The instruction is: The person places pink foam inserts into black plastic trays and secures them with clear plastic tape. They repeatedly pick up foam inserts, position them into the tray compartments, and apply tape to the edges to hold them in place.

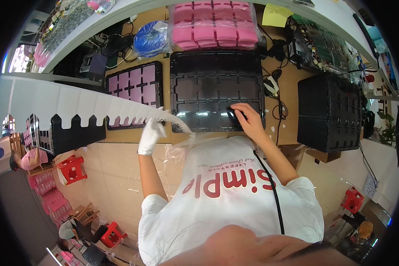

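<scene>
My left hand (151,134), in a white glove, has its fingers closed at the edge of a long white notched plastic strip (82,101). The strip reaches from the far left, narrows and curls down over the near left corner of a large black compartment tray (217,91). My bare right hand (249,119) rests on the tray's near right part. Its fingers are bent, with a gap between thumb and forefinger, and nothing shows in it. Left of that tray lies a smaller black tray (160,84) with pink pieces in its compartments, partly covered by the strip.
Pink pieces in clear plastic (215,26) stand behind the large tray. Beside them lies a blue bagged bundle (150,39). Stacked black trays stand at the right (330,113) and left (77,135). Cables (277,84) lie on the right; red stools (71,169) and other people are farther off.
</scene>
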Demonstrator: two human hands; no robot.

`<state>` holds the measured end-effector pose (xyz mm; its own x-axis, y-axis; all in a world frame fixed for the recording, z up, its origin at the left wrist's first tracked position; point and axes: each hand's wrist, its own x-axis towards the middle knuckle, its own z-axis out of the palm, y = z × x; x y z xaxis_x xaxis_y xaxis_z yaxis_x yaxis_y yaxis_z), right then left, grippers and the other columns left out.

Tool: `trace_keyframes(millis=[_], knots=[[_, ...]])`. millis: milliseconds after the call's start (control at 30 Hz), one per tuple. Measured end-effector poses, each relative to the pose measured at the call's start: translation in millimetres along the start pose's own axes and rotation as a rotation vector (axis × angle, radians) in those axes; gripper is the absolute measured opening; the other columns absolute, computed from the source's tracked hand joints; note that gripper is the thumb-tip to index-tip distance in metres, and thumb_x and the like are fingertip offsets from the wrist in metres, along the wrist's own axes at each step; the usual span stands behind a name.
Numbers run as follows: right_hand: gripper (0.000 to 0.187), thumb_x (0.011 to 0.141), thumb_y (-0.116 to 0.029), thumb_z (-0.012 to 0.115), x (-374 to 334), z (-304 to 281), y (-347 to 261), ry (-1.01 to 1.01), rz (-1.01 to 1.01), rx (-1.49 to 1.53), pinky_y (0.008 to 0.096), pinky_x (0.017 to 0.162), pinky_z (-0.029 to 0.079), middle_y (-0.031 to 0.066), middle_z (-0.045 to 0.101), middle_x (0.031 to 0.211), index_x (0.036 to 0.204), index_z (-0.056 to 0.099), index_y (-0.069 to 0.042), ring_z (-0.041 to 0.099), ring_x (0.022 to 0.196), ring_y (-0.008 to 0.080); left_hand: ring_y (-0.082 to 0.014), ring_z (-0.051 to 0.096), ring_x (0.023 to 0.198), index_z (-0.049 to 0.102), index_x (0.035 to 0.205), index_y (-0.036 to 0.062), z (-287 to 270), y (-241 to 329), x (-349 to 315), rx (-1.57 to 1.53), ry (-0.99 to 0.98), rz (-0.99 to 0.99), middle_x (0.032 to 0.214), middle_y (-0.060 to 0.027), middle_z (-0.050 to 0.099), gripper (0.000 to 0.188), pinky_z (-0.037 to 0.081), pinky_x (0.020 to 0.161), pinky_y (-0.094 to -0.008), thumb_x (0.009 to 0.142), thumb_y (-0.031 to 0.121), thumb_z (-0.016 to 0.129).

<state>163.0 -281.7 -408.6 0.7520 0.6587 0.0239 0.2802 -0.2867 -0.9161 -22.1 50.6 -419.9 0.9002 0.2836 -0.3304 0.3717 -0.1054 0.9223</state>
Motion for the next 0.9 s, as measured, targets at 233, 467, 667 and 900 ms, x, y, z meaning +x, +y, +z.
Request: trace_keyframes(millis=[233, 467, 667, 900], knots=[[0.034, 0.1, -0.02, 0.042, 36, 77, -16, -0.429, -0.158, 0.233, 0.0333, 0.104, 0.037, 0.0103, 0.057, 0.127, 0.128, 0.055, -0.006, 0.051, 0.121, 0.0216, -0.0099, 0.051, 0.054, 0.055, 0.083, 0.0034, 52, 58, -15, -0.876, -0.278, 0.231, 0.067, -0.0059, 0.059, 0.021, 0.041, 0.047, -0.022, 0.076, 0.015, 0.072], [0.016, 0.093, -0.016, 0.061, 49, 75, -34, -0.835, 0.281, 0.738, 0.0271, 0.084, 0.048, 0.0064, 0.067, 0.099, 0.104, 0.062, -0.004, 0.062, 0.091, 0.0129, -0.0105, 0.048, 0.054, 0.048, 0.097, 0.005, 21, 91, 10, -1.434, -0.093, 0.518, 0.084, -0.0056, 0.055, 0.028, 0.043, 0.054, -0.0234, 0.085, 0.026, 0.06], [0.011, 0.085, -0.007, 0.069, 51, 71, -35, -0.519, 0.324, 0.696, 0.0251, 0.075, 0.05, 0.0066, 0.068, 0.089, 0.092, 0.062, -0.003, 0.063, 0.082, 0.0107, -0.0084, 0.059, 0.079, 0.042, 0.136, -0.0051, 83, 58, 11, -1.046, 0.033, -0.213, 0.126, -0.0153, 0.056, 0.084, 0.04, 0.051, -0.0178, 0.09, 0.065, 0.044], [0.013, 0.084, -0.008, 0.07, 54, 56, -22, -0.427, 0.419, 0.655, 0.0241, 0.071, 0.052, 0.0082, 0.069, 0.086, 0.093, 0.063, 0.0, 0.066, 0.077, 0.0121, -0.0011, 0.047, 0.057, 0.07, 0.096, 0.0015, 103, 75, 33, -0.572, 0.521, -0.126, 0.082, -0.0023, 0.069, 0.03, 0.033, 0.05, -0.0164, 0.088, 0.031, 0.069]])
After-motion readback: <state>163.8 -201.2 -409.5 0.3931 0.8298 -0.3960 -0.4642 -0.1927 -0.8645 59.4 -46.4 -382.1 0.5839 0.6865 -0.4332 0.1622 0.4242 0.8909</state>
